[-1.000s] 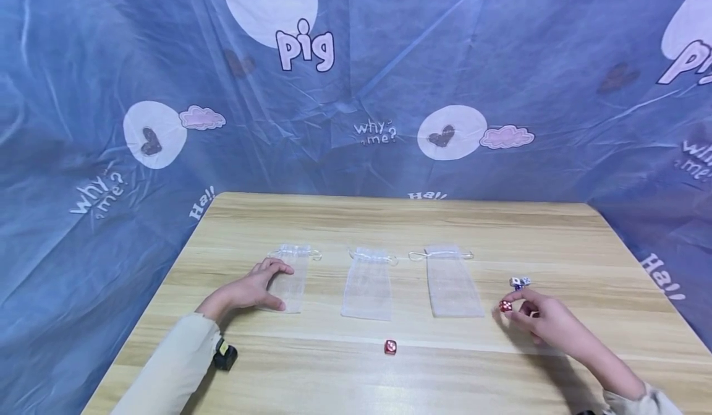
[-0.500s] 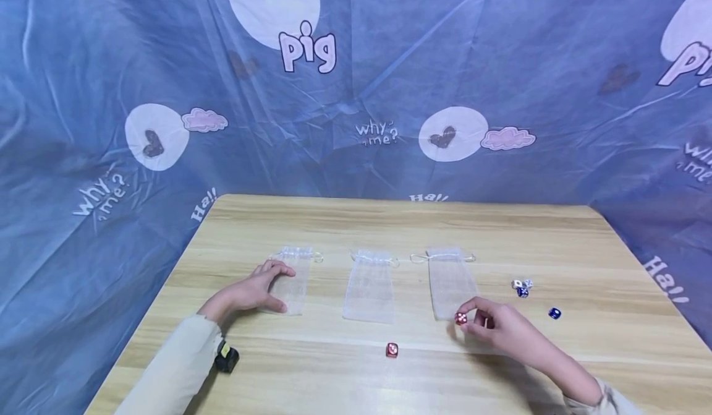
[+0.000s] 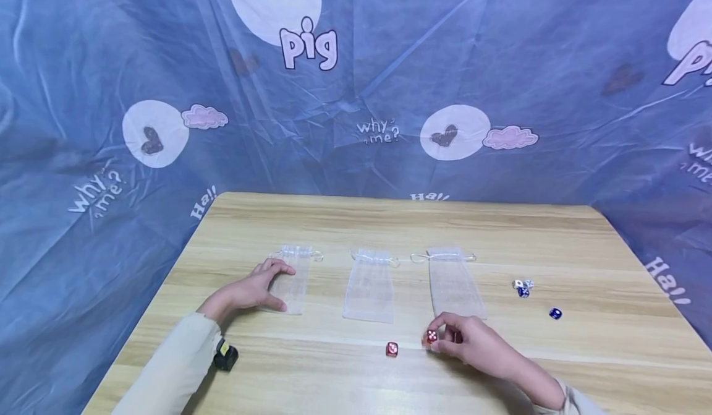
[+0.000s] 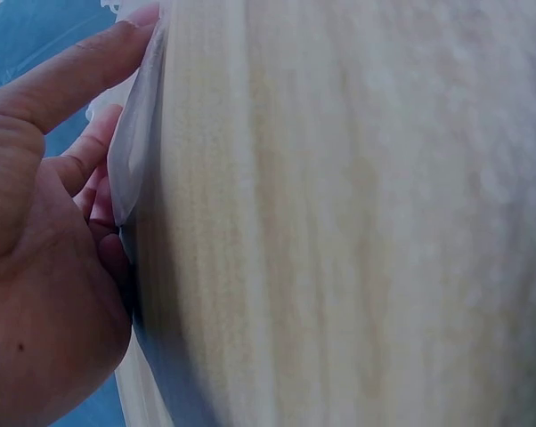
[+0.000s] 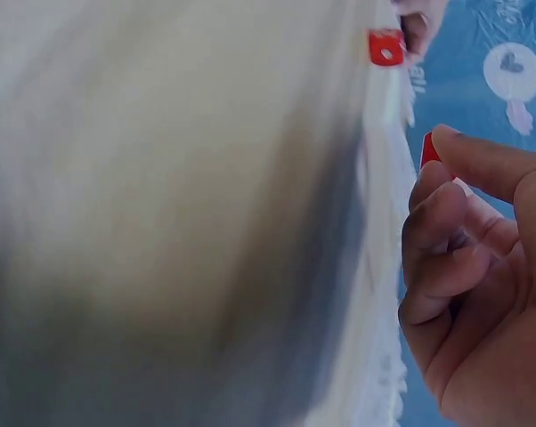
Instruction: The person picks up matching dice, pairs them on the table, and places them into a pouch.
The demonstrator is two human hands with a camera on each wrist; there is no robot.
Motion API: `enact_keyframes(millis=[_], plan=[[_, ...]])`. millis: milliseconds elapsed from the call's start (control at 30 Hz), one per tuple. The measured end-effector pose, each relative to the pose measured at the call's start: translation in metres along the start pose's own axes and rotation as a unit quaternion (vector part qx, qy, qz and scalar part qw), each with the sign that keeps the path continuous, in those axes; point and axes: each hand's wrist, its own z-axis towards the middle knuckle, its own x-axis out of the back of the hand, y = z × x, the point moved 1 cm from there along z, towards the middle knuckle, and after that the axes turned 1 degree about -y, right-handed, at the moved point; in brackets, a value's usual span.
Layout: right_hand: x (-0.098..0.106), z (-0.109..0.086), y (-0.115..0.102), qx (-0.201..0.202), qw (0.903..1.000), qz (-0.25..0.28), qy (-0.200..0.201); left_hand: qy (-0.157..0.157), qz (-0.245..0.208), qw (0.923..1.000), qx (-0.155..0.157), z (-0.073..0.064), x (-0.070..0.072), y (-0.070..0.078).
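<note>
My right hand [image 3: 473, 344] pinches a red die [image 3: 431, 336] with white pips between thumb and fingertips, low over the table in front of the right-hand sheer white drawstring bag [image 3: 455, 285]. To its left lies a second red die [image 3: 392, 349] on the wood, also visible at the top of the right wrist view. My left hand [image 3: 253, 288] rests with thumb and fingers spread on the left drawstring bag [image 3: 295, 285], covering part of it. In the left wrist view the fingertips touch the bag's thin fabric [image 4: 139, 147]. The middle bag [image 3: 369, 288] lies flat between the other two.
On the right of the wooden table [image 3: 356, 223] two white dice [image 3: 518, 284] and a blue die [image 3: 523, 292] sit close together. Another blue die [image 3: 555, 313] lies nearer. A blue printed cloth [image 3: 356, 93] hangs behind the table and along its sides.
My right hand has carried the red die leftward and nearer, from beside the blue and white dice toward the other red die. My left hand stays on the left bag.
</note>
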Motion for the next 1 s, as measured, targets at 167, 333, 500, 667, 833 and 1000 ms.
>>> enact_keyframes(millis=[167,333,500,667,833,1000], plan=[[-0.014,0.007,-0.001,0.006,0.9998,-0.02,-0.005,-0.004,-0.001,1.0,-0.001,0.0,0.001,0.001],[-0.02,0.012,-0.003,0.018,0.9989,-0.043,0.007,-0.006,-0.005,1.0,0.0,0.0,0.001,0.001],[-0.023,0.015,-0.004,0.015,0.9984,-0.054,0.005,-0.004,-0.007,0.9999,0.008,-0.001,0.002,0.001],[-0.025,0.016,-0.006,0.01,0.9977,-0.067,0.002,-0.003,-0.008,0.9999,0.008,-0.001,0.003,0.001],[-0.021,0.015,-0.01,0.002,0.9976,-0.066,-0.018,-0.002,-0.006,1.0,0.006,-0.003,0.003,0.0],[-0.01,0.011,-0.01,0.013,0.9989,-0.025,-0.037,-0.005,-0.011,0.9999,0.002,-0.004,0.004,0.002]])
